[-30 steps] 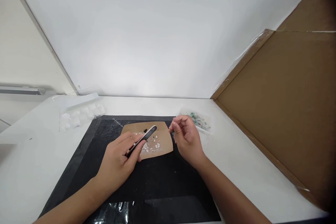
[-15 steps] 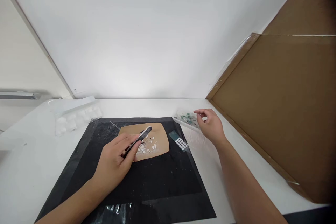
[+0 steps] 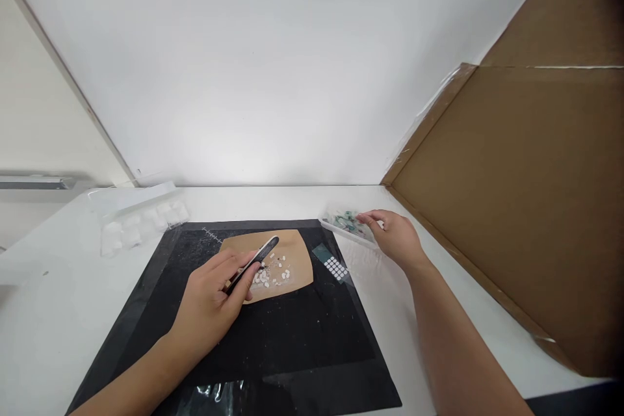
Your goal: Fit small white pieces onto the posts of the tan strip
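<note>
A black nail file (image 3: 268,248) with a pale edge is gripped between the thumb and fingers of my left hand (image 3: 214,283). That hand is over a brown paper sheet (image 3: 298,248), whose left part it hides. Small white pieces (image 3: 263,277) and fine bits are scattered on the paper. At the far right of the mat, my right hand (image 3: 392,234) has its thumb and fingertips pinched together at a clear plastic tray (image 3: 348,234). Green and clear pieces (image 3: 345,220) lie in the tray. Whatever might be between those fingertips is too small to make out.
A black mat (image 3: 302,338) lies under the paper. Beside the paper is a clear strip with white dots (image 3: 336,268). An open clear plastic case (image 3: 141,224) with pale contents sits at the left. A cardboard panel (image 3: 517,208) stands along the right side.
My right hand has come slightly left and down, bringing its pinched fingertips onto the pieces in the tray. My left hand keeps the nail file almost still.
</note>
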`<move>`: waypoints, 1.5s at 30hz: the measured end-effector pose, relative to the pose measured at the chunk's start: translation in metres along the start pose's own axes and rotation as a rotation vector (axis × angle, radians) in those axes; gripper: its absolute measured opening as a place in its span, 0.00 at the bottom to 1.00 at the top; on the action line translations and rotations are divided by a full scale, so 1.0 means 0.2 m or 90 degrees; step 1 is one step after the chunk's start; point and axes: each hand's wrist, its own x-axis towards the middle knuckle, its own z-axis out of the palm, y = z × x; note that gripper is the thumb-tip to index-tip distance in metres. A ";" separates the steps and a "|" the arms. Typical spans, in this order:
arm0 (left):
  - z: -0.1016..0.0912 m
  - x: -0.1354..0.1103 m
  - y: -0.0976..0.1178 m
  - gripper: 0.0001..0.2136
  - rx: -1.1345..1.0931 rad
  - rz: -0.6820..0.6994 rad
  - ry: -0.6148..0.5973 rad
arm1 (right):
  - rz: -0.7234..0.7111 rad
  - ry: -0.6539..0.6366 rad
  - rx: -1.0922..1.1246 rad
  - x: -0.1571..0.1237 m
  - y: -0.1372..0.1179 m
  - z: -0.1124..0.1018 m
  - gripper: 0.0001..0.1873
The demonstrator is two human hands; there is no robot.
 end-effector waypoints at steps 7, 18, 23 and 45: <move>0.01 0.00 -0.01 0.12 -0.008 -0.012 -0.007 | -0.027 -0.088 -0.072 0.00 0.01 0.01 0.14; 0.00 0.00 -0.01 0.12 0.000 -0.002 -0.004 | -0.017 -0.076 -0.064 0.00 -0.02 0.02 0.12; 0.00 0.00 -0.01 0.12 0.005 0.001 -0.004 | -0.003 -0.048 -0.029 -0.01 -0.02 0.01 0.13; 0.00 0.00 -0.03 0.10 0.011 -0.005 -0.015 | -0.001 -0.025 0.019 0.00 0.01 0.01 0.17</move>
